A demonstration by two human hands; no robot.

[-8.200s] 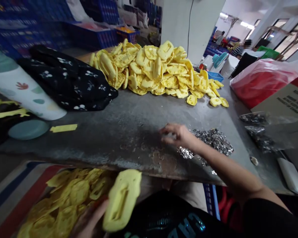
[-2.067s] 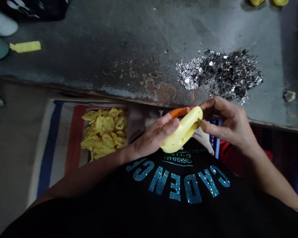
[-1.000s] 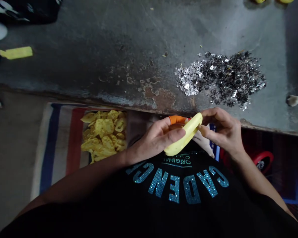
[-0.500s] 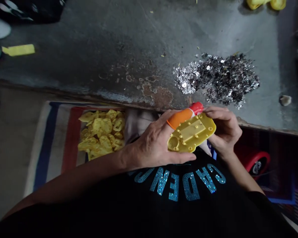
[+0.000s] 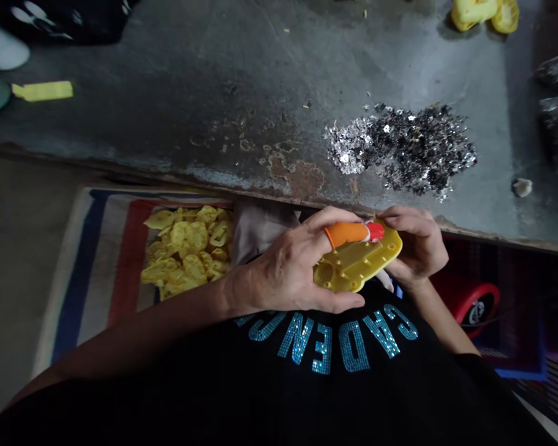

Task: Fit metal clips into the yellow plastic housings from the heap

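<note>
Both my hands hold one flat yellow plastic part (image 5: 353, 265) close to my chest, just below the table's front edge. My left hand (image 5: 291, 272) grips its left side from below, and its forefinger, in an orange and red finger cot (image 5: 351, 233), lies across the part's top face. My right hand (image 5: 416, 244) is closed around the part's right end. The face with pegs and a round recess is turned up toward me.
A heap of small shiny metal pieces (image 5: 400, 148) lies on the worn grey table (image 5: 214, 111). More yellow parts (image 5: 188, 251) fill a striped sack (image 5: 102, 260) at my left. Two yellow parts (image 5: 481, 12) lie far back; a yellow strip (image 5: 43, 90) at left.
The yellow part was edge-on a second ago and is now turned face up. My left forefinger has come down across it, and both hands have shifted slightly lower.
</note>
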